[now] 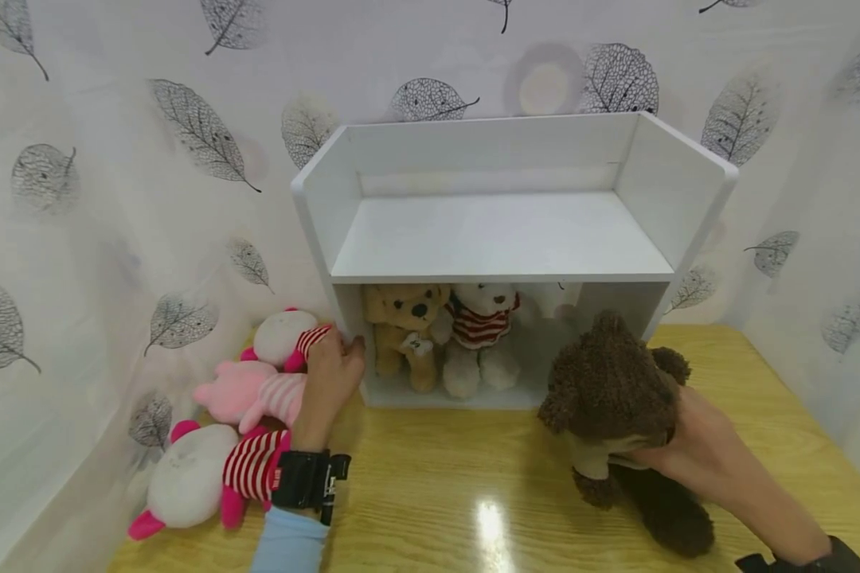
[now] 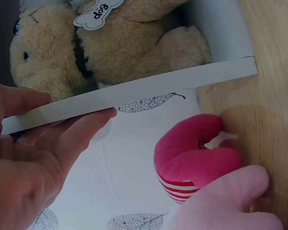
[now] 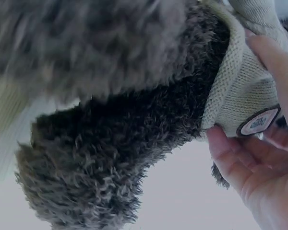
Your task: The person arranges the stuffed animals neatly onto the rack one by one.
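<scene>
A brown curly plush toy (image 1: 609, 382) in a beige knit sweater (image 3: 245, 81) is tilted over the table in front of the shelf's right side. My right hand (image 1: 702, 446) grips it by the sweater, beside a round patch. My left hand (image 1: 333, 374) holds the left side panel (image 2: 134, 88) of a white shelf (image 1: 502, 239), thumb on the inner face and fingers outside. Inside the lower compartment sit a tan plush dog (image 1: 404, 334) with a bone-shaped tag and, beside it, a white plush toy (image 1: 482, 334) in a red-striped shirt.
Left of the shelf lie two white-and-magenta plush toys (image 1: 193, 477) in striped shirts and a pink plush pig (image 1: 247, 391) between them. The wooden table (image 1: 430, 477) meets a leaf-patterned cloth (image 1: 115, 239) behind and at both sides.
</scene>
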`<action>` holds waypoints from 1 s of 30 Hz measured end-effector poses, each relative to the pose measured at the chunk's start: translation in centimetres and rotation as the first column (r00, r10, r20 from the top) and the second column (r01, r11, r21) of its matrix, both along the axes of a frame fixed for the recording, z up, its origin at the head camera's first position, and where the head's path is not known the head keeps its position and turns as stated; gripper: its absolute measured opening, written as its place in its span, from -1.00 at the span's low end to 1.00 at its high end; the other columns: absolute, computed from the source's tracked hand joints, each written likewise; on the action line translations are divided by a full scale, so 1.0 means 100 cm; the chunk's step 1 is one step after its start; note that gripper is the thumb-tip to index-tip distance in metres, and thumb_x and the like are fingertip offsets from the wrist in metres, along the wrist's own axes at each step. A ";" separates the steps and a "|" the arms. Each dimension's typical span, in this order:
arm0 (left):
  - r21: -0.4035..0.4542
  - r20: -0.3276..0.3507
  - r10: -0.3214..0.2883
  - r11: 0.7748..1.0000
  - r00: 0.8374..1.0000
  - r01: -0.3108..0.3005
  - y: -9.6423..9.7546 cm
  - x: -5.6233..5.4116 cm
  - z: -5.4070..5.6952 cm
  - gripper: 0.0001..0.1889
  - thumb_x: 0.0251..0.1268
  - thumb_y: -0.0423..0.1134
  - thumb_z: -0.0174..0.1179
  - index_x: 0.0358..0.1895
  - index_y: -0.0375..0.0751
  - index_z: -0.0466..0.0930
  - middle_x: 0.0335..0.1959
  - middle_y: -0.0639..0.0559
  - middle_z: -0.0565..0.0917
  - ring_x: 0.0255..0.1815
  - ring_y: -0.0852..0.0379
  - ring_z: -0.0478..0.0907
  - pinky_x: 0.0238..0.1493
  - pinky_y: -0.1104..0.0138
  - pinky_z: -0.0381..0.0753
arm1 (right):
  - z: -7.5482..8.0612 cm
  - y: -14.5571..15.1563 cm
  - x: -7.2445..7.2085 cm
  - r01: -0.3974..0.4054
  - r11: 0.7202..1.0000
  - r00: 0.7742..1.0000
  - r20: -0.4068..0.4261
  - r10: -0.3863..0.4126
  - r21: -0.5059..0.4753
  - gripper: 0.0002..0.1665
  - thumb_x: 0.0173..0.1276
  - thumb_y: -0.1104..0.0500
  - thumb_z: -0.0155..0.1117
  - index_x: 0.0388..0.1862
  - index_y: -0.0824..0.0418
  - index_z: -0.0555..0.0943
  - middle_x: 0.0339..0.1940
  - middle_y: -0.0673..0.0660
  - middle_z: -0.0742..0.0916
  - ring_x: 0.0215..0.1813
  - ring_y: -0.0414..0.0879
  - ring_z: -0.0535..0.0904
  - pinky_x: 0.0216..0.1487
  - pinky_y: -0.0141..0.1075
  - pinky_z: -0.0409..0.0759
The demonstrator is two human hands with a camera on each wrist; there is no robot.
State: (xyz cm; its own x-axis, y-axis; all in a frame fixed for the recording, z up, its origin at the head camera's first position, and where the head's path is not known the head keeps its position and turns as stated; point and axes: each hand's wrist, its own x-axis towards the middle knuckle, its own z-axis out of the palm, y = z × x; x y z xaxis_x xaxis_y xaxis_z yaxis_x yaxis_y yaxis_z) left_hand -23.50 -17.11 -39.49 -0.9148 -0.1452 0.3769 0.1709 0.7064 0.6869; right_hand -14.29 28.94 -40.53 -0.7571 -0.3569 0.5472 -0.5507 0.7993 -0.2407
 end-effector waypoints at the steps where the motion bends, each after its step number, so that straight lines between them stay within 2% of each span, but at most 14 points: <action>1: 0.000 0.002 -0.001 1.000 1.000 0.001 0.000 0.000 0.000 -0.68 0.37 -0.27 0.13 -0.54 -0.25 0.28 -0.59 0.03 0.26 -0.53 0.03 0.21 -0.51 0.24 0.23 | 0.000 -0.004 -0.001 0.010 1.000 1.000 -0.015 -0.010 -0.005 0.27 -0.44 0.11 0.81 0.42 0.16 0.47 0.05 0.13 0.74 0.06 -0.17 0.58 0.07 -0.60 0.46; 3: 0.003 0.002 -0.005 1.000 1.000 0.005 0.000 0.000 -0.001 -0.68 0.37 -0.27 0.13 -0.53 -0.25 0.29 -0.59 0.03 0.26 -0.53 0.03 0.21 -0.50 0.23 0.23 | -0.002 -0.011 -0.003 0.012 1.000 0.999 -0.044 -0.013 -0.017 0.35 -0.45 0.12 0.81 0.48 0.19 0.42 0.12 0.19 0.72 0.08 -0.05 0.60 0.11 -0.64 0.43; 5: 0.006 0.004 -0.009 1.000 1.000 0.009 0.000 0.000 -0.001 -0.69 0.38 -0.26 0.13 -0.53 -0.25 0.29 -0.59 0.03 0.25 -0.52 0.03 0.21 -0.50 0.23 0.24 | -0.003 -0.019 -0.004 0.025 0.999 0.998 -0.061 -0.026 -0.027 0.40 -0.46 0.11 0.81 0.51 0.19 0.38 0.16 0.21 0.70 0.09 0.03 0.62 0.09 -0.57 0.51; 8: 0.007 0.003 -0.008 1.000 1.000 0.008 0.000 0.001 -0.001 -0.70 0.38 -0.26 0.13 -0.51 -0.26 0.31 -0.58 0.02 0.26 -0.50 0.01 0.23 -0.47 0.21 0.26 | -0.005 -0.030 -0.008 0.033 0.998 0.997 -0.068 -0.036 -0.045 0.37 -0.45 0.11 0.82 0.49 0.22 0.39 0.13 0.23 0.70 0.04 0.10 0.65 -0.05 -0.28 0.67; 10: 0.006 0.010 -0.005 1.000 1.000 0.005 -0.001 0.000 -0.002 -0.72 0.39 -0.25 0.12 -0.48 -0.28 0.33 -0.56 0.01 0.28 -0.48 -0.01 0.26 -0.45 0.20 0.28 | -0.006 -0.036 -0.009 0.040 0.998 0.997 -0.070 -0.044 -0.057 0.29 -0.43 0.12 0.80 0.43 0.24 0.43 0.07 0.22 0.71 -0.01 0.12 0.67 -0.19 -0.03 0.68; 11: 0.003 0.012 -0.001 1.000 1.000 0.001 -0.001 0.000 -0.002 -0.72 0.40 -0.25 0.11 -0.47 -0.29 0.34 -0.56 0.00 0.29 -0.47 -0.02 0.28 -0.43 0.19 0.30 | -0.007 -0.039 -0.011 0.040 0.997 0.996 -0.073 -0.045 -0.065 0.25 -0.41 0.13 0.80 0.40 0.25 0.45 0.04 0.23 0.72 -0.04 0.12 0.68 -0.21 0.03 0.68; 15: 0.002 0.022 0.002 1.000 1.000 -0.002 0.000 0.001 -0.001 -0.73 0.40 -0.24 0.12 -0.44 -0.30 0.36 -0.55 -0.01 0.30 -0.45 -0.04 0.30 -0.41 0.17 0.33 | -0.009 -0.048 -0.013 0.064 0.995 0.994 -0.079 -0.071 -0.081 0.11 -0.33 0.17 0.77 0.32 0.26 0.50 0.00 0.21 0.72 -0.11 0.11 0.71 -0.29 0.04 0.68; 20: -0.001 0.009 -0.003 1.000 1.000 0.003 0.000 0.001 -0.002 -0.72 0.39 -0.24 0.12 -0.47 -0.29 0.34 -0.57 0.01 0.28 -0.47 -0.03 0.28 -0.43 0.18 0.31 | -0.011 -0.057 -0.018 0.113 0.986 0.988 -0.089 -0.124 -0.124 0.15 -0.32 0.19 0.78 0.36 0.29 0.46 0.02 0.29 0.71 -0.23 0.12 0.70 -0.43 -0.05 0.59; 24: -0.007 -0.003 -0.001 1.000 1.000 0.001 -0.001 0.000 -0.002 -0.72 0.38 -0.24 0.13 -0.47 -0.29 0.34 -0.58 0.01 0.28 -0.47 -0.04 0.28 -0.43 0.18 0.31 | -0.013 -0.064 -0.023 0.137 0.976 0.981 -0.112 -0.157 -0.168 0.19 -0.30 0.18 0.77 0.40 0.31 0.42 0.01 0.36 0.69 -0.23 0.17 0.69 -0.44 -0.01 0.58; 30: -0.006 -0.009 -0.004 1.000 1.000 0.004 -0.001 0.000 -0.003 -0.73 0.38 -0.26 0.12 -0.47 -0.31 0.36 -0.57 0.01 0.29 -0.47 -0.03 0.29 -0.43 0.18 0.32 | -0.016 -0.075 -0.033 0.161 0.962 0.974 -0.123 -0.191 -0.219 -0.01 -0.19 0.13 0.74 0.28 0.26 0.52 -0.08 0.28 0.71 -0.19 0.11 0.70 -0.41 0.02 0.63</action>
State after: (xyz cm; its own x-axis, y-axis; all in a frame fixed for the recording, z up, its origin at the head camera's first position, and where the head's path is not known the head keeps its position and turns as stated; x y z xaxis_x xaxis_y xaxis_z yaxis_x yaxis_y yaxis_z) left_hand -23.51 -17.18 -39.77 -0.9120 -0.1390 0.3860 0.1800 0.7100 0.6809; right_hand -17.61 21.45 -42.10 -0.7074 -0.0926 0.7007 -0.4458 0.8277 -0.3407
